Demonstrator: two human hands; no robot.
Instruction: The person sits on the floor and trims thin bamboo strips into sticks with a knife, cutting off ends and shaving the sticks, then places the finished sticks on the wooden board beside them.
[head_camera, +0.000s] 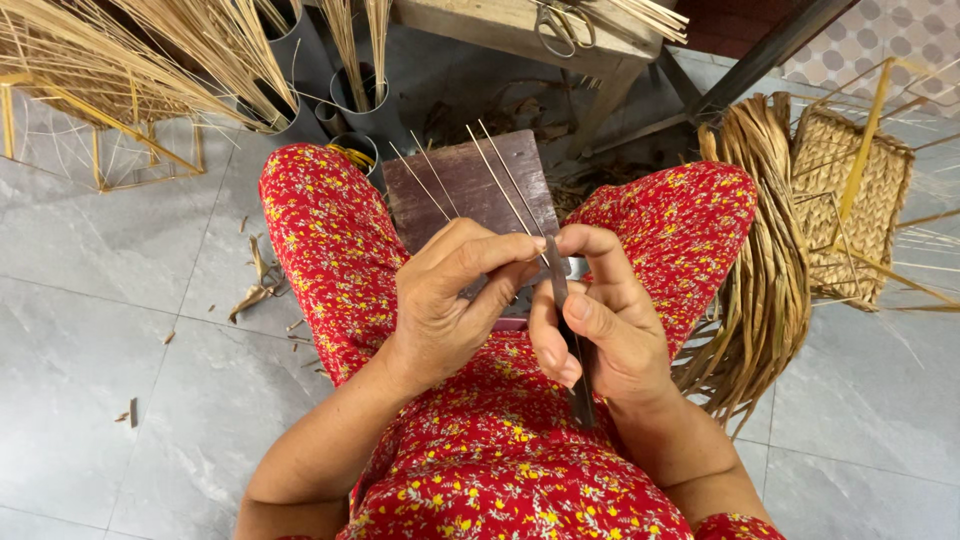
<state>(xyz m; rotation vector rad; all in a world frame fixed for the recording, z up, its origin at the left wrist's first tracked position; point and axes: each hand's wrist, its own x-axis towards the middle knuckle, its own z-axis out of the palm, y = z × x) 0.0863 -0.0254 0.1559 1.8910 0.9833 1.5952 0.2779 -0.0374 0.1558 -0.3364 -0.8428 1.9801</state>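
Over the lap, near the dark wooden board (470, 190), the left hand (450, 305) pinches thin reed slivers (500, 185) fanning away, the right hand (600, 325) closed around a knife blade (565, 330); looks like mid-splitting, so steady blade pressure probably matters next

One head-worn view, steeply downward and close over the lap (480, 440), tiled floor (100, 330) beyond.
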